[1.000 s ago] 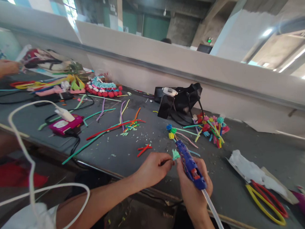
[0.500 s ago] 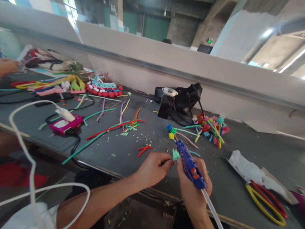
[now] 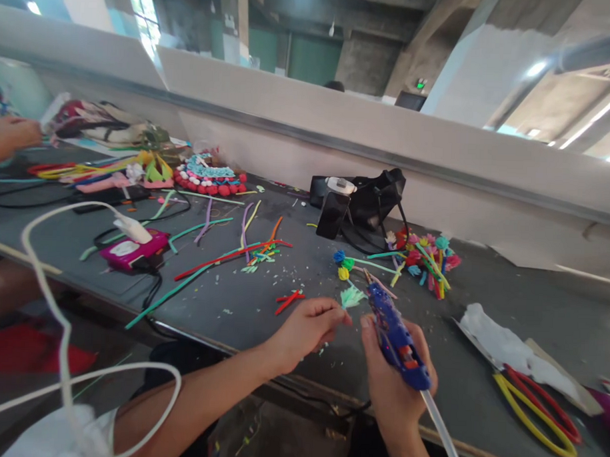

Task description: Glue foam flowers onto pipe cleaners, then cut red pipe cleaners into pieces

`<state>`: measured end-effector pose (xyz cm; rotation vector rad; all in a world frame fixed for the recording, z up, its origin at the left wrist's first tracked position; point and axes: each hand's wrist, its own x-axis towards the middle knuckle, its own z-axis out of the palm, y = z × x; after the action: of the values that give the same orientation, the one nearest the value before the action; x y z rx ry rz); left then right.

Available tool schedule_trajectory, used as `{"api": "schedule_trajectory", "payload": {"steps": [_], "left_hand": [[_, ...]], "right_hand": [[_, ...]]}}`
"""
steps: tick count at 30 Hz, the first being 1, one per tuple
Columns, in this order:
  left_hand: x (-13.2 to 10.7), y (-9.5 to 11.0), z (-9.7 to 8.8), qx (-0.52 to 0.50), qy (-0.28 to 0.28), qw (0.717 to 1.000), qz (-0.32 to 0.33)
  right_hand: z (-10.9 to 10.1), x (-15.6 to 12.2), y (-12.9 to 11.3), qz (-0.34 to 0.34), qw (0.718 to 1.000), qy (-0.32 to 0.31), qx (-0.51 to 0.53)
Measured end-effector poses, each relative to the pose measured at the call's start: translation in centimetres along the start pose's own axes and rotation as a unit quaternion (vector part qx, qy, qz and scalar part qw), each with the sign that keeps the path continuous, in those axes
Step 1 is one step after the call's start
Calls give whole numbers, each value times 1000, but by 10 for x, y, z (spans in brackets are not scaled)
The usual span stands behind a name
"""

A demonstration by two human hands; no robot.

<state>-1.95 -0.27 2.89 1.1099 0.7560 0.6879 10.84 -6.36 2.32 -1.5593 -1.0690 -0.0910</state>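
My left hand (image 3: pixel 319 325) pinches a mint-green pipe-cleaner flower (image 3: pixel 351 297) by its base, with the fuzzy tips fanned out to the right. Wrapped in my right hand (image 3: pixel 397 375) is a blue hot glue gun (image 3: pixel 396 335), a clear glue stick (image 3: pixel 443 426) poking out of its rear end. The gun's nozzle points up and left, just beyond the flower and apart from it. Blue, green and yellow pom-pom-like pieces (image 3: pixel 343 274) lie on the table past the flower. Short red pipe-cleaner pieces (image 3: pixel 288 301) rest beyond my left hand.
Pipe cleaners (image 3: pixel 208 260) and clippings scatter over the dark table. A bunch of colourful flowers (image 3: pixel 429 256) lies right of a phone (image 3: pixel 332 216) and black bag (image 3: pixel 381 198). Yellow-and-red-handled scissors (image 3: pixel 536 416) lie at right. A magenta power strip (image 3: pixel 134 250) and another person's hand (image 3: pixel 12 138) are at left.
My right hand has drawn the glue gun right and slightly down, away from the flower. More of the mint-green flower now shows in my left hand.
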Motion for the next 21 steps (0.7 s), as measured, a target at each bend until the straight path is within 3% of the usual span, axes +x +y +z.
{"api": "schedule_trajectory", "payload": {"steps": [4,11,21], "left_hand": [[0,1,-4,-84,-46,995,-38],[1,1,-7,-129,-106,985,-53],[1,1,-7,-105,-94,988,-56]], "right_hand": [[-4,3,-2,8,1000,3,-12],[-3,3,2,21,999,-13,43],[-3,4,3,53,996,-29,59]]}}
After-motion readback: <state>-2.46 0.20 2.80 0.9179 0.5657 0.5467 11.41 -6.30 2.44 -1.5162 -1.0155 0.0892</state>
